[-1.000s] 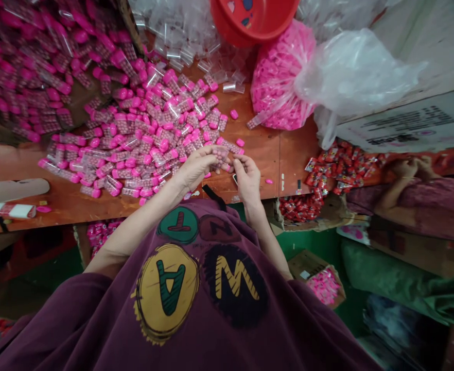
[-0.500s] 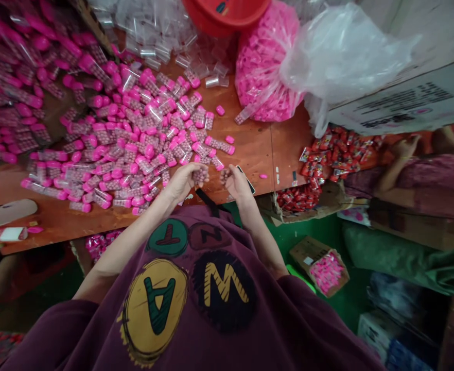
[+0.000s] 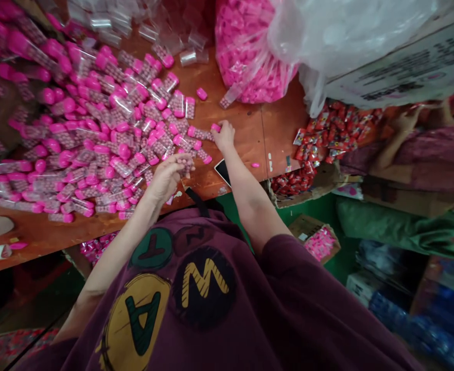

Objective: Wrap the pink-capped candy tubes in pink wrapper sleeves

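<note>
My left hand (image 3: 167,178) is closed around a clear tube of small pink balls (image 3: 185,162), beside the lower right edge of a large heap of pink-capped tubes (image 3: 107,129). Farther right on the orange table (image 3: 246,129), the fingers of my right hand (image 3: 223,136) are closed at a loose pink cap (image 3: 215,127), next to the end of a filled tube (image 3: 201,134). A dark phone (image 3: 223,171) lies under my right forearm. Another loose cap (image 3: 201,94) sits above my hands.
A knotted bag of pink caps (image 3: 250,56) stands at the back beside a white carton (image 3: 404,67). Empty clear tubes (image 3: 188,56) lie at the back. Red packets (image 3: 337,129) are at the right, where a person's arm (image 3: 393,139) reaches in.
My right hand has moved up and away from my body to the pink cap by the tube. My left hand stays low with its tube. The view has shifted, and the phone shows more.
</note>
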